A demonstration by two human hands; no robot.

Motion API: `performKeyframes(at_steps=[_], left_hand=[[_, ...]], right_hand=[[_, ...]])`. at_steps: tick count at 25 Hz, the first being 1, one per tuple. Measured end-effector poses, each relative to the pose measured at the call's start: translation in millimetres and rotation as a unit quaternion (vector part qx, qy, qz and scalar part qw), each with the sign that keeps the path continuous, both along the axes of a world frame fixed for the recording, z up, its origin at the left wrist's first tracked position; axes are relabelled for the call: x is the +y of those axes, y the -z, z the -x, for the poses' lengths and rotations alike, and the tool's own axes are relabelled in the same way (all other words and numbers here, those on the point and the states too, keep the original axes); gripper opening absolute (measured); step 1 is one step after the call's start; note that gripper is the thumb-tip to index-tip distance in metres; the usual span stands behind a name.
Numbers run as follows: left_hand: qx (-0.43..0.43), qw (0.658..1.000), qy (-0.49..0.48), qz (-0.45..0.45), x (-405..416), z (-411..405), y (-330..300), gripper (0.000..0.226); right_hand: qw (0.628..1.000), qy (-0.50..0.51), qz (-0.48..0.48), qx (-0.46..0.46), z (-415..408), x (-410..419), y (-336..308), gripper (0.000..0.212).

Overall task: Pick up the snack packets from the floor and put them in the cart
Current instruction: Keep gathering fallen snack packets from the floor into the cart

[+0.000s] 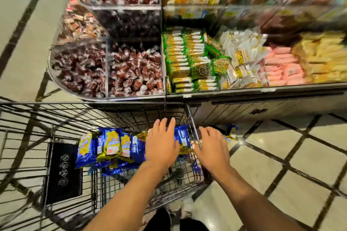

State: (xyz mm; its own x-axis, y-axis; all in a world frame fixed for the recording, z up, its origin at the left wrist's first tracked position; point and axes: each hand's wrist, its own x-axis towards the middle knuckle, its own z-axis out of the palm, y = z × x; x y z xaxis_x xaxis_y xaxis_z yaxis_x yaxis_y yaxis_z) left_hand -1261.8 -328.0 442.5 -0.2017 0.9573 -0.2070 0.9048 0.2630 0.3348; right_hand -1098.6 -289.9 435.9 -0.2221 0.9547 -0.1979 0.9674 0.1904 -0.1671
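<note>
Both my hands are out over the right end of the cart (47, 118), fingers spread flat and holding nothing. My left hand (162, 142) hangs inside the basket, palm down right over the pile of blue-and-yellow snack packets (110, 146) already lying on the wire floor; whether it touches them I can't tell. My right hand (213, 148) is across the cart's right rim, half over the wire, half over the tiles.

Here's what matters: one more blue packet (231, 131) is out on the floor (281, 155), just beyond the cart's right side and close to the dark base of the snack display (187, 62). It lies ahead and a little right of my right fingertips, mostly hidden behind that hand, so I can't read its long axis for sure; the visible bit looks crumpled, one end pointing away from me.

My right hand is clearly the nearer one, with the rim between my left hand and that packet. So I'd say the reach goes forward and down with the right, then back leftward over the rim to drop it on the pile. The picture is blurred, so I can't say if more packets lie further off.
</note>
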Motion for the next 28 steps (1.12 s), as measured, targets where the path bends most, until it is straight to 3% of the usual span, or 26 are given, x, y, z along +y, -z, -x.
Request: performKeyframes(at_steps=[5,12,21,28], left_hand=[[0.016,0.998,0.067,-0.012,7.6,-61.6,-34.6,0.074],[0.065,0.995,0.065,-0.025,7.5,-167.2,-60.7,0.067],[0.088,0.993,0.075,-0.003,-11.7,-298.0,-54.0,0.061],[0.066,0.994,0.089,-0.010,39.0,-364.1,-50.6,0.060]], right_hand=[[0.999,0.032,-0.016,-0.006,-61.8,1.6,-37.3,0.067],[0.998,0.026,-0.049,0.002,-172.6,4.3,-66.3,0.057],[0.998,0.033,-0.056,0.014,-336.7,-21.2,-68.3,0.051],[0.997,0.050,-0.036,0.038,-390.4,14.3,-63.6,0.050]])
